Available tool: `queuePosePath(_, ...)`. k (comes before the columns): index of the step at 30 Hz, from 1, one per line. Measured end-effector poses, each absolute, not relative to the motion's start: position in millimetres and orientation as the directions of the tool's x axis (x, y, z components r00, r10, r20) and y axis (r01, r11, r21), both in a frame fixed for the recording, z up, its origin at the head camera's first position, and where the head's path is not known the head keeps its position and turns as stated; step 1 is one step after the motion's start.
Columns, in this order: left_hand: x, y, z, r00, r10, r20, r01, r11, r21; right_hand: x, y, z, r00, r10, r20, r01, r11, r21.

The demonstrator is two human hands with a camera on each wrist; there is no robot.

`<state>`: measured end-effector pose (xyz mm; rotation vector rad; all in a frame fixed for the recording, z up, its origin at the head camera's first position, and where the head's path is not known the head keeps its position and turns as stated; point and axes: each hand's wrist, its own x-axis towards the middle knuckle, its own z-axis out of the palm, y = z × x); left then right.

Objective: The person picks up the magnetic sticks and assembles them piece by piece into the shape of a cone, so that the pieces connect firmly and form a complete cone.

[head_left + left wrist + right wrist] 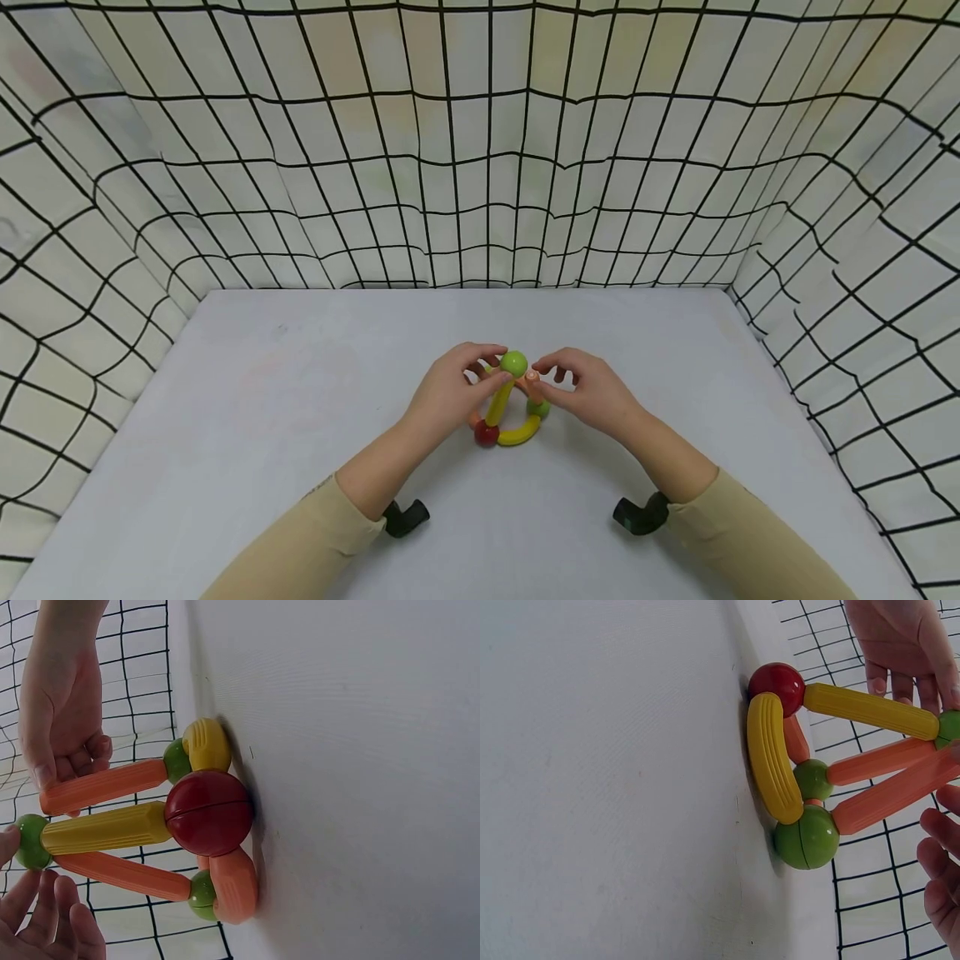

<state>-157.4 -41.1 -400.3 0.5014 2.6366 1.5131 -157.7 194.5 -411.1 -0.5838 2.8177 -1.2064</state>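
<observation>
A magnetic ball-and-rod toy stands on the white table as a small frame. Curved rods, one a yellow curved rod (pixel 772 757), make its base with a red ball (pixel 210 814) and a lower green ball (pixel 808 838). A straight yellow rod (pixel 109 827) leans up from the red ball to a top green ball (pixel 513 363). My left hand (pixel 448 390) pinches that top ball between thumb and fingers. Opposite it, my right hand (pixel 592 390) holds the upper end of an orange rod (pixel 105 787) that rises from a lower green ball. Another orange rod (pixel 124 873) slants up to the top ball.
The white table (pixel 225 400) spreads around the toy. White walls with a black wire grid (pixel 487 167) close off the back and both sides. Black elbow-shaped pieces sit at the wrists, a left one (pixel 407 518) and a right one (pixel 640 515).
</observation>
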Motion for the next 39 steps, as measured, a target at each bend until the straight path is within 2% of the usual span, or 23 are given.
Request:
queuePosePath(10,-158.3,-39.5,-403.4,-0.941,0.317,0.116,0.266,0.486,0.832,-158.4,193.0,-415.0,-0.907,-0.390,0.157,-0.388,0.632,-0.671)
queuePosePath(39,-162.5,-45.8,-402.8,-0.943,0.311,0.117,0.255,0.453,0.854,-166.5,180.1,-413.5,-0.905,-0.386,0.176,-0.408,0.675,-0.615)
